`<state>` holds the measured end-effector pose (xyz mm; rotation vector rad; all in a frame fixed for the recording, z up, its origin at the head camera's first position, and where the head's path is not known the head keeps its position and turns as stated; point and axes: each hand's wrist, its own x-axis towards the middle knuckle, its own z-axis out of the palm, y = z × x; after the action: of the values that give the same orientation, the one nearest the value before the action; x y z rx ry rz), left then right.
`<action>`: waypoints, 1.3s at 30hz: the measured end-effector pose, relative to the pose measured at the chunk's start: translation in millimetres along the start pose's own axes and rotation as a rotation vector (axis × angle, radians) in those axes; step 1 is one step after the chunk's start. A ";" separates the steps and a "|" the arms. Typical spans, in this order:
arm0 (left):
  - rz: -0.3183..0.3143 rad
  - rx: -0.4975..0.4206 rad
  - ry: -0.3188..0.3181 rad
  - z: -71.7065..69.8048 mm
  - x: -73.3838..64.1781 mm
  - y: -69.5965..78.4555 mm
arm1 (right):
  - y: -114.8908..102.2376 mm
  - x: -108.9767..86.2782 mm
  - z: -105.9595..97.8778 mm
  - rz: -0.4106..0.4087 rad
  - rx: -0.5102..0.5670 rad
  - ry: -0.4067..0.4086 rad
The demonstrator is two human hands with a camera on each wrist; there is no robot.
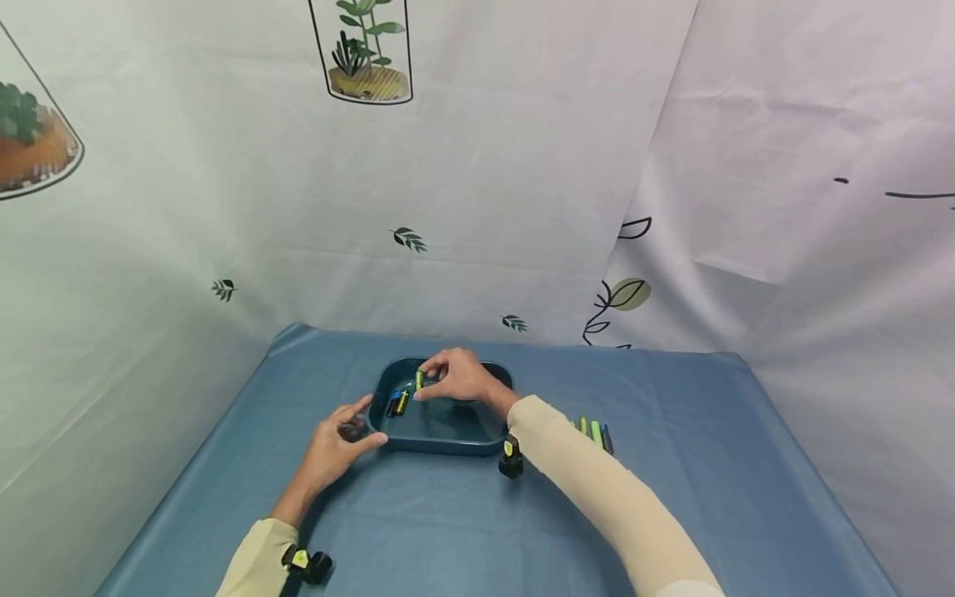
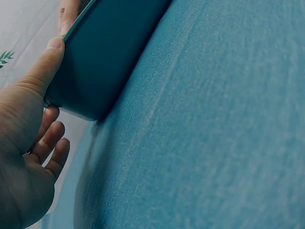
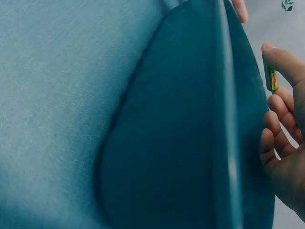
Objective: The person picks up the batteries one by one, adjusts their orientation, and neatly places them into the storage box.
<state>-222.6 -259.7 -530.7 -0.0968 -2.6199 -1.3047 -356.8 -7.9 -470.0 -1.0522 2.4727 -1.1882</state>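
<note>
A dark teal tray with raised walls stands on the table. My left hand holds its left near corner, the thumb on the rim and the fingers around the left side. Over the left part of the tray, my right hand pinches a small green battery between thumb and fingers. The right wrist view shows this battery upright, with a yellow and orange label. Two darker batteries, one with blue and one with yellow, lie side by side in the tray, left of the held one.
Several more batteries, green and dark ones, lie in a row on the table right of the tray, partly hidden by the right sleeve. A blue cloth covers the table. White printed fabric hangs behind and at the sides.
</note>
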 end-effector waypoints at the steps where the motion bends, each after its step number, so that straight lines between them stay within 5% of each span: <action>1: -0.002 0.000 -0.001 0.0 0.1 0.2 | 0.7 0.1 1.8 0.005 -0.001 0.003; 39: 0.008 -0.005 -0.002 -0.9 -2.0 2.1 | -7.0 9.7 33.8 0.207 -0.020 0.072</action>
<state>-220.2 -259.1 -528.9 -0.1089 -2.6153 -1.3089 -344.8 -37.8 -485.8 -0.7478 2.5779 -1.1578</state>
